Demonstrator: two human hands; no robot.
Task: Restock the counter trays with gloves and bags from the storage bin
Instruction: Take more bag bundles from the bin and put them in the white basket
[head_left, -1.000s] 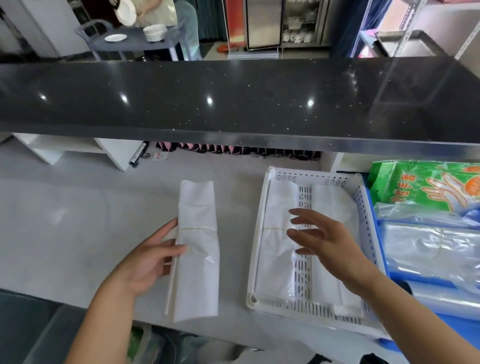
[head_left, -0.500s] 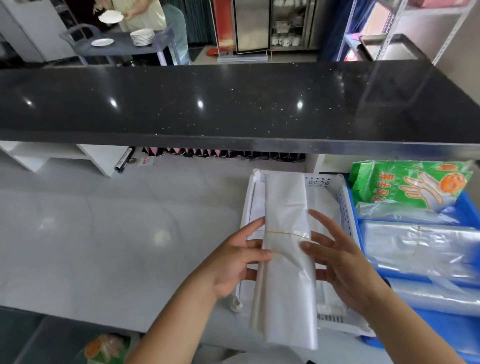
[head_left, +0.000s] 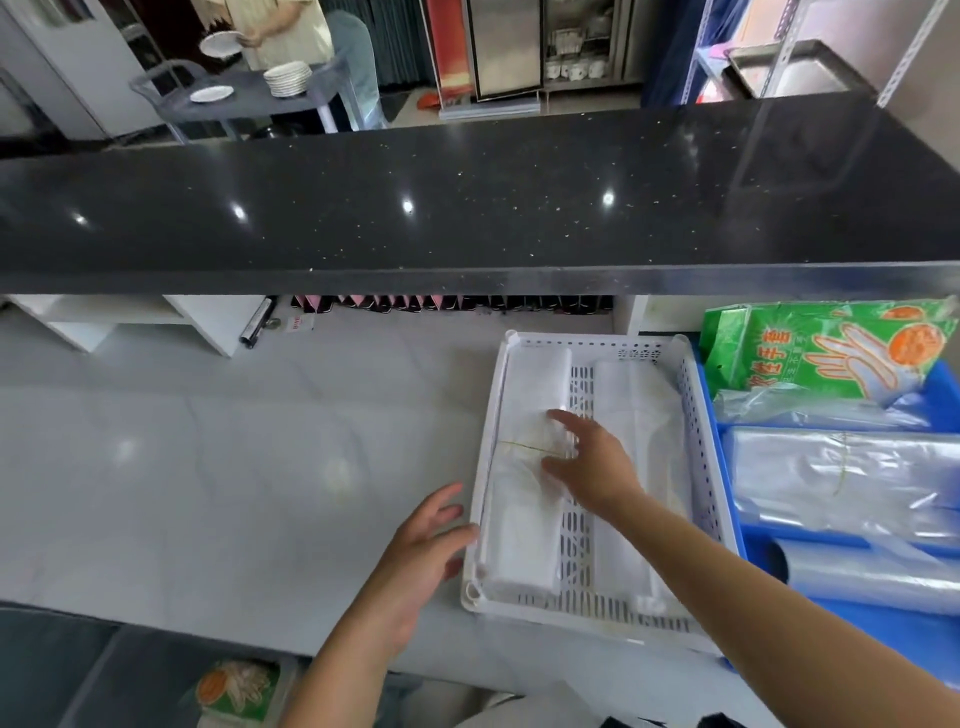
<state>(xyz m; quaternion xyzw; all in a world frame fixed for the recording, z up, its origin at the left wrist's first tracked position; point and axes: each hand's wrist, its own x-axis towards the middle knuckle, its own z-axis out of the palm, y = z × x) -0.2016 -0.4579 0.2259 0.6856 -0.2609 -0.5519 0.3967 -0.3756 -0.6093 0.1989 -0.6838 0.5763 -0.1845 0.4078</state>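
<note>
A white perforated tray (head_left: 698, 447) stands on the grey counter. In its left half lies a bundle of white bags (head_left: 524, 519) tied with a thin band; a second white bundle (head_left: 639, 452) lies in its right half. My right hand (head_left: 587, 457) rests with straight fingers on the left bundle near the band. My left hand (head_left: 421, 551) hovers open just outside the tray's left wall. Right of the tray, a blue storage bin (head_left: 940, 384) holds a green glove packet (head_left: 831, 353) and clear bag bundles (head_left: 841, 483).
A black raised countertop (head_left: 467, 208) overhangs the far side of the grey work surface (head_left: 208, 467). A white shelf unit (head_left: 156, 317) sits under it at the left. Another green packet (head_left: 234, 691) lies below the counter's near edge. Beyond, a person handles plates at a cart.
The white bag bundle, first on the counter under my left hand, was carried right in both hands and now lies in the tray's left half. My left hand has let go and drawn back.
</note>
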